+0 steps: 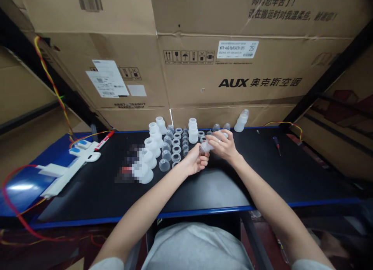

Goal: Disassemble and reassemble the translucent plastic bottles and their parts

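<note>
Both hands are closed around a translucent white baby bottle, which lies tilted between them above the mat. My left hand grips its left end from below. Fingers of my right hand, one with a ring, wrap over the other end and hide much of it. Left of the hands are rows of clear dome caps, white collar rings and small clear nipples. White bottle bodies line up farther left, and more bottle bodies stand behind my left hand.
A capped bottle stands at the back right. On the black mat lie a screwdriver and, at left, a power strip with cords and a red marker. A cardboard wall closes the back.
</note>
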### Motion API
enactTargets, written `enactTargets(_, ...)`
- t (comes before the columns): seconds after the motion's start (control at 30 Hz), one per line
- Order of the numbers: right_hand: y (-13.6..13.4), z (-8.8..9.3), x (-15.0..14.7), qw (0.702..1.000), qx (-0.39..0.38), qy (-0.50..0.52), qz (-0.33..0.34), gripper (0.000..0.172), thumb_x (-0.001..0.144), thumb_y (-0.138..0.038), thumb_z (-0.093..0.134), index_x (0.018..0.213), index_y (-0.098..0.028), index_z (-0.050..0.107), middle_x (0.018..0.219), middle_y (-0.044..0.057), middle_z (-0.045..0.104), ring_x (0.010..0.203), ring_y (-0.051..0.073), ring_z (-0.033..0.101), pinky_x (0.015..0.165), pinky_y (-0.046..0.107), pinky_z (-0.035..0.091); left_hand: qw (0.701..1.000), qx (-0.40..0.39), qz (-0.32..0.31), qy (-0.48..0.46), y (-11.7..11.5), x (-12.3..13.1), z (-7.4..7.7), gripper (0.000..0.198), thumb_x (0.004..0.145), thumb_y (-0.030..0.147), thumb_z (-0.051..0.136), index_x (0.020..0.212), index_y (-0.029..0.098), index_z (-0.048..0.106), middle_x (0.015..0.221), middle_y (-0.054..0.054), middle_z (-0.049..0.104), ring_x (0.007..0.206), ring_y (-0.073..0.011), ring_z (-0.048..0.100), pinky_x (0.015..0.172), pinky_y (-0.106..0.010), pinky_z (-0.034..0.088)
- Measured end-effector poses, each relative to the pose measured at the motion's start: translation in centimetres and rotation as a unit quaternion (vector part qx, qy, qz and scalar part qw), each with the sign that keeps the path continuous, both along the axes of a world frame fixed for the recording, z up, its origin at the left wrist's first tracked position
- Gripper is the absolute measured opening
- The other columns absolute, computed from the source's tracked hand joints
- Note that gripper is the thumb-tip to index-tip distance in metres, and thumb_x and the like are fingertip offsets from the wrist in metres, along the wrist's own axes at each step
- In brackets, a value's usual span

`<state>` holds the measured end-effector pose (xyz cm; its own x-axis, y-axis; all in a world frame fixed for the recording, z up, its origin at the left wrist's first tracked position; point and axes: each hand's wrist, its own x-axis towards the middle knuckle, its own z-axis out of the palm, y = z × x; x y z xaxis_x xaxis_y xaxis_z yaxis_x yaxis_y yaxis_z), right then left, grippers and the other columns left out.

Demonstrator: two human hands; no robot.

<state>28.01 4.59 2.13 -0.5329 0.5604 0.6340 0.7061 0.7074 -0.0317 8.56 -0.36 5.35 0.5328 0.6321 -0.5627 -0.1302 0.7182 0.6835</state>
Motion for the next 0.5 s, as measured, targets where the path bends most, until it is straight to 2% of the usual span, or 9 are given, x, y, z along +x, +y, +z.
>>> enactTargets(0.1,0.8,-0.8,0.2,0.991,0.134,0.026,-0.013,0.008,0.099,-0.021,0.067,0.097,-0.029,0.068,0.111,-0.003,0.086,0.104,0.021,0.075,0.105,0.044,0.043,0.994,0.082,0.044,0.049,-0.1,0.0,-0.9,0.077,0.1,0.089,0.025,0.075,0.021,0.053,0.054,0.004,0.043,0.041,-0.0115,0.046,0.038,-0.021,0.036)
enactTargets(0.17,0.9,-0.8,0.4,0.973,0.226,0.045,-0.014,0.015,0.094,-0.013,0.067,0.1,-0.027,0.065,0.106,-0.002,0.086,0.096,0.019,0.075,0.102,0.041,0.042,0.963,0.213,0.119,0.11,-0.2,0.0,-1.9,0.081,0.098,0.091,0.026,0.093,0.018,0.062,0.07,-0.003,0.062,0.05,-0.0165,0.06,0.043,-0.026,0.046)
enactTargets(0.2,0.9,-0.7,0.5,0.966,0.253,0.049,-0.016,0.018,0.093,-0.011,0.067,0.103,-0.026,0.064,0.105,-0.002,0.086,0.093,0.019,0.075,0.102,0.041,0.042,0.932,0.297,0.153,0.141,-0.3,-0.1,-2.4,0.078,0.098,0.089,0.033,0.105,0.018,0.064,0.083,-0.006,0.069,0.056,-0.0177,0.065,0.048,-0.028,0.051)
enactTargets(0.27,0.7,-0.4,0.7,0.963,0.264,0.046,-0.027,0.021,0.092,-0.011,0.067,0.107,-0.025,0.063,0.104,0.0,0.086,0.091,0.02,0.075,0.101,0.041,0.042,0.84,0.466,0.184,0.208,-0.5,-0.2,-3.3,0.061,0.099,0.077,0.053,0.121,0.021,0.063,0.106,-0.008,0.073,0.067,-0.017,0.069,0.061,-0.031,0.056)
enactTargets(0.33,0.5,-0.2,0.8,0.968,0.245,0.04,-0.034,0.021,0.092,-0.013,0.068,0.109,-0.025,0.063,0.104,0.001,0.086,0.091,0.021,0.075,0.101,0.041,0.043,0.746,0.583,0.168,0.275,-0.7,-0.5,-3.8,0.04,0.101,0.06,0.063,0.117,0.023,0.064,0.111,-0.007,0.072,0.073,-0.0163,0.067,0.072,-0.031,0.055)
enactTargets(0.37,0.5,-0.2,0.9,0.971,0.235,0.035,-0.032,0.021,0.092,-0.013,0.067,0.109,-0.025,0.064,0.105,0.001,0.086,0.092,0.021,0.076,0.102,0.041,0.043,0.714,0.613,0.153,0.302,-0.8,-0.6,-3.9,0.03,0.104,0.053,0.061,0.11,0.023,0.065,0.106,-0.006,0.072,0.074,-0.0167,0.066,0.075,-0.031,0.053)
enactTargets(0.43,0.6,-0.4,1.2,0.975,0.218,0.023,-0.024,0.02,0.092,-0.013,0.066,0.107,-0.026,0.065,0.106,0.001,0.086,0.095,0.022,0.076,0.103,0.042,0.043,0.682,0.643,0.131,0.324,-0.9,-0.8,-3.9,0.025,0.108,0.042,0.053,0.096,0.023,0.062,0.094,-0.004,0.069,0.075,-0.0177,0.063,0.074,-0.03,0.048)
enactTargets(0.5,1.1,-0.7,1.7,0.979,0.199,0.026,-0.042,0.017,0.092,-0.015,0.067,0.105,-0.026,0.066,0.106,0.002,0.086,0.097,0.023,0.076,0.103,0.043,0.043,0.682,0.651,0.126,0.308,-0.9,-0.8,-3.7,0.033,0.111,0.04,0.047,0.084,0.023,0.057,0.083,-0.002,0.064,0.073,-0.0175,0.06,0.07,-0.03,0.043)
